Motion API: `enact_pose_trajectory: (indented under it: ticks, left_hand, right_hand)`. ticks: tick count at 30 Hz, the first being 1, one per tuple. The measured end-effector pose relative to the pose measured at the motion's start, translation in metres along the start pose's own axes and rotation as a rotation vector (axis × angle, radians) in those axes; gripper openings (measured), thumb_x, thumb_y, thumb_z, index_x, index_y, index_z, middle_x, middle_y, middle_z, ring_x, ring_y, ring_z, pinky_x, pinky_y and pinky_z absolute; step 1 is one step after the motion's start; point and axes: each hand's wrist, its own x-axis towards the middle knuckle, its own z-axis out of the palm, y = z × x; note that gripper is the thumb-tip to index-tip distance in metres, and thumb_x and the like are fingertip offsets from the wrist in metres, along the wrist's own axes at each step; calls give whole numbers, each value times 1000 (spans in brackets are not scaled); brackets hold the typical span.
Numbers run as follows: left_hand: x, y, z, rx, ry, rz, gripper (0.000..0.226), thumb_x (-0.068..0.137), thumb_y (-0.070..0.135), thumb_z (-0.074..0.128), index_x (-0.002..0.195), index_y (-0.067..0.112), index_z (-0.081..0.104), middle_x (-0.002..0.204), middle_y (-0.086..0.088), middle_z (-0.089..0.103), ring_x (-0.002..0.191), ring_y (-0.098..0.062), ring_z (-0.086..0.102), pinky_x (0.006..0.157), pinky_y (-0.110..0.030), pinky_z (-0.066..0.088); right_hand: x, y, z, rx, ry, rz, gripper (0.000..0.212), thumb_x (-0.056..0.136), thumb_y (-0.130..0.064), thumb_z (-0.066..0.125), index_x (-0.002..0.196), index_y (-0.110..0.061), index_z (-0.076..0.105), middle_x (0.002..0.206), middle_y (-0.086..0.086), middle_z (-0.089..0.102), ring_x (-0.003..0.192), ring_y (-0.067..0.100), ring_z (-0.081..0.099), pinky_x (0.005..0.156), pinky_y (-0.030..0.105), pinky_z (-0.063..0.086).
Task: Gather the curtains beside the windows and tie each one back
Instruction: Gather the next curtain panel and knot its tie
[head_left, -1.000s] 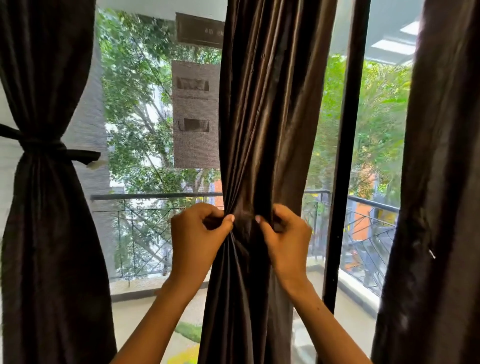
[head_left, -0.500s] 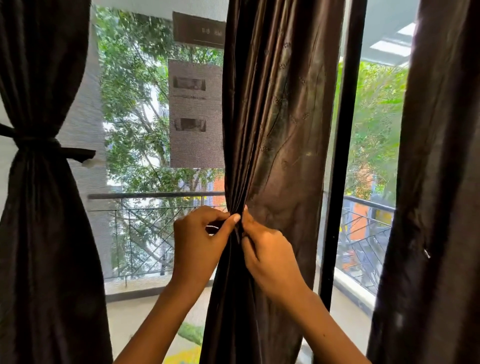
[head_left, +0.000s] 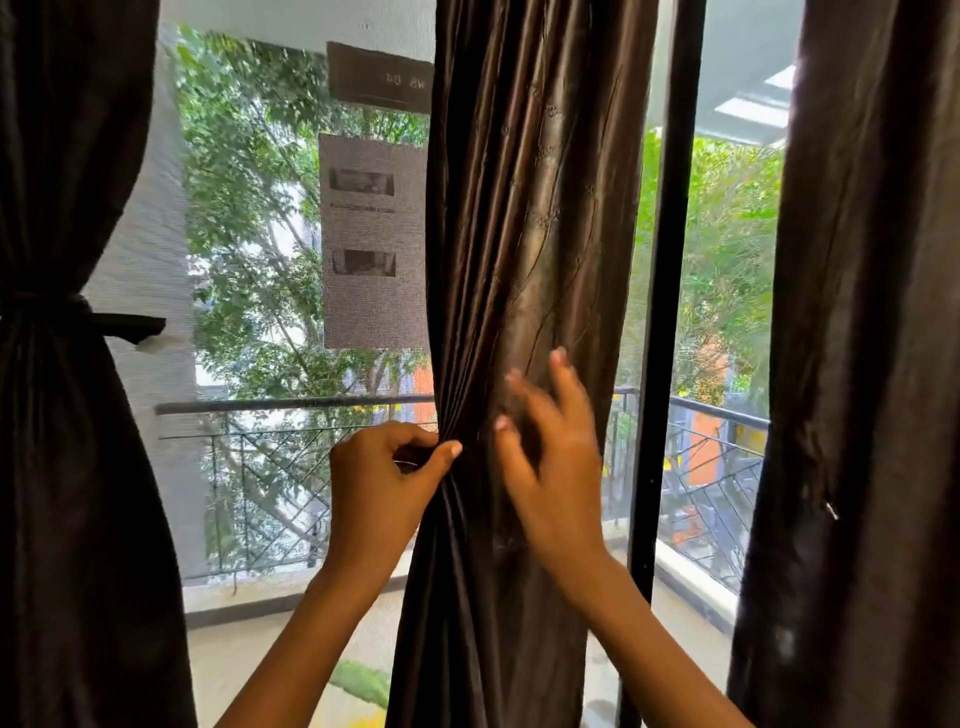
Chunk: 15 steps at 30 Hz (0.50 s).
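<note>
Gathering underway: left hand (head_left: 387, 480) pinches the middle curtain (head_left: 524, 312) at centre frame; right hand (head_left: 553, 467), fingers spread (blurred), hovers at its 3 o'clock. Next, sweep remaining folds together and tie.

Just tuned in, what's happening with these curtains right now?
A person stands at a window gathering the middle curtain. The left hand pinches the folds bunched at its left edge, while the right hand is spread open against the fabric, fingers blurred. No tie shows on this curtain. The left curtain is already cinched with a tie-back; the right curtain hangs loose.
</note>
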Motion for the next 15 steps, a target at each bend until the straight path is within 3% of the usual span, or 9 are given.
enact_pose_trajectory:
  ticks: [2, 4, 7, 9, 11, 15]
  left_hand:
    - [0, -2, 0, -10, -3, 5, 12, 72, 17, 81, 77, 7, 76, 68, 2, 71, 63, -3, 66, 67, -27, 56]
    - [1, -3, 1, -10, -6, 11, 12, 72, 17, 81, 76, 7, 76, 69, 3, 71, 63, -3, 66, 67, -27, 56]
    - [2, -5, 2, -11, -30, 12, 11, 72, 18, 80, 76, 8, 76, 69, 2, 72, 64, -3, 66, 67, -25, 55]
    - [2, -6, 2, -11, -38, 16, 11, 73, 17, 80, 77, 8, 76, 69, 2, 71, 64, -3, 66, 67, -22, 54]
    - [3, -8, 3, -9, -32, 22, 10, 73, 17, 80, 77, 8, 76, 69, 3, 71, 64, -3, 66, 66, -20, 54]
    - [4, -11, 6, -8, -11, 26, 10, 71, 15, 81, 75, 8, 76, 68, 2, 72, 64, -4, 67, 65, -19, 54]
  right_hand:
    - [28, 7, 1, -3, 113, 62, 70, 86, -43, 61, 144, -13, 37, 158, 12, 13, 146, 23, 13, 117, 34, 18]
    - [56, 8, 2, 63, 92, 174, 98, 78, -55, 67, 150, -11, 18, 158, 14, 11, 147, 23, 11, 118, 36, 17]
    - [79, 10, 2, 204, 8, 299, 110, 70, -51, 77, 150, -12, 13, 151, 10, 34, 138, 19, 34, 112, 32, 32]
    - [82, 12, 4, 293, -6, 316, 98, 69, -40, 82, 146, -12, 28, 132, 0, 53, 120, 11, 52, 101, 26, 42]
    - [80, 16, 8, 320, 7, 280, 75, 69, -28, 84, 133, -12, 48, 113, -10, 59, 102, 4, 58, 91, 22, 48]
    - [65, 23, 16, 269, 11, 169, 24, 71, -12, 80, 94, -10, 74, 85, -3, 72, 78, 7, 67, 69, 32, 53]
